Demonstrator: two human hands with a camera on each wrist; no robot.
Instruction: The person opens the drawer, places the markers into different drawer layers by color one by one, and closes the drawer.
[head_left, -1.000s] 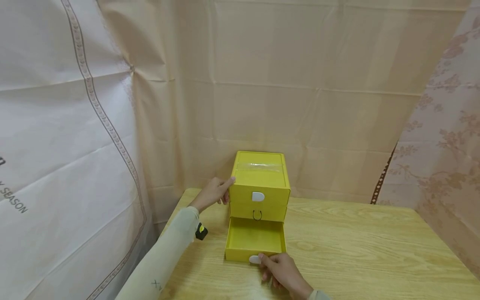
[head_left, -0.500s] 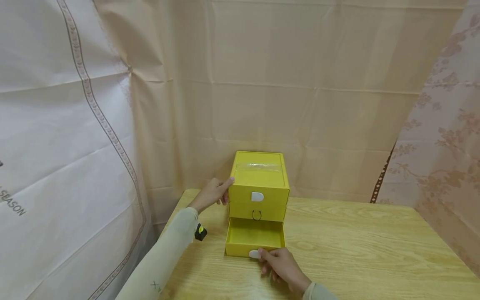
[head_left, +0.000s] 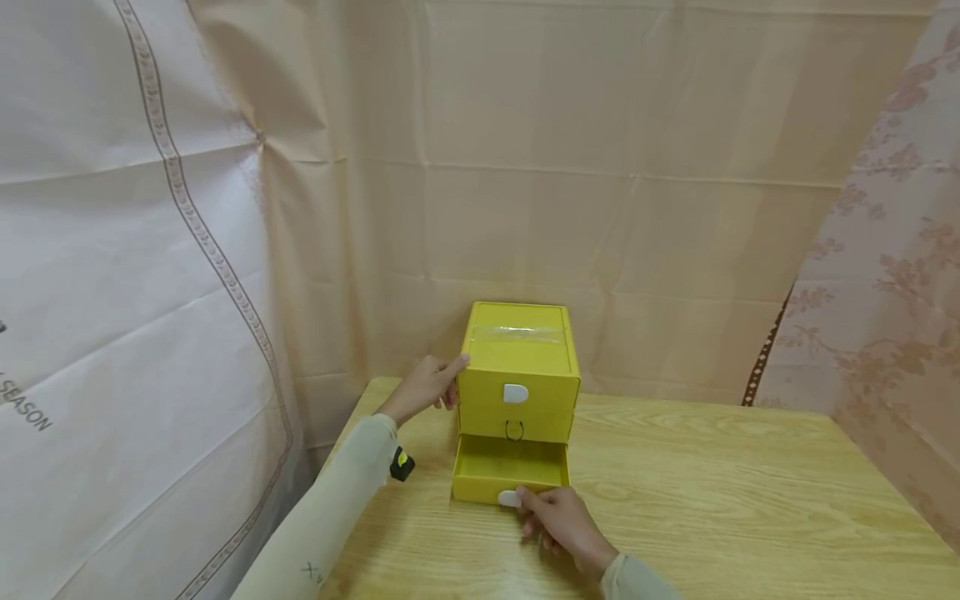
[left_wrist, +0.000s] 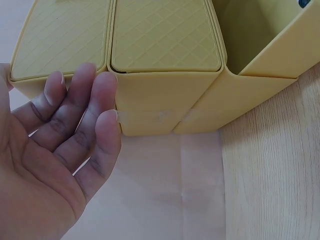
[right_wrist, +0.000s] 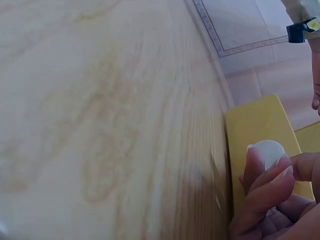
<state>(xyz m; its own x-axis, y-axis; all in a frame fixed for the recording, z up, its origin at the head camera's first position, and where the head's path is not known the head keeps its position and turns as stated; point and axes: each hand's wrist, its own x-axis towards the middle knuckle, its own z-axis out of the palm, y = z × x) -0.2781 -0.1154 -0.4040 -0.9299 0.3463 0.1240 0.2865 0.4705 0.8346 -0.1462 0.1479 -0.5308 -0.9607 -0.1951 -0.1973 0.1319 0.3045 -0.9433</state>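
A yellow drawer cabinet [head_left: 517, 354] stands on the table in the head view, its lowest drawer [head_left: 476, 487] pulled partway out and bare inside. My right hand [head_left: 562, 523] pinches the white pull tab [head_left: 507, 498] on that drawer's front; the right wrist view shows the thumb and fingers around the tab [right_wrist: 270, 151]. At the cabinet's upper left edge, my left hand [head_left: 427, 385] rests with its thumb on the rim. In the left wrist view its relaxed fingers [left_wrist: 105, 130] lie against the side wall, slightly bent and gripping nothing.
Higher up, the upper drawer carries another white tab [head_left: 515, 393], and below it hangs a dark loop [head_left: 514, 431]. Clear tape [head_left: 517, 333] crosses the cabinet top. The wood-grain table [head_left: 712, 500] extends to the right. Beige cloth [head_left: 525, 167] hangs behind.
The lowest drawer has slid a little inward, toward the cabinet, with my right hand moving along on its tab. My left hand stays at the upper left edge.
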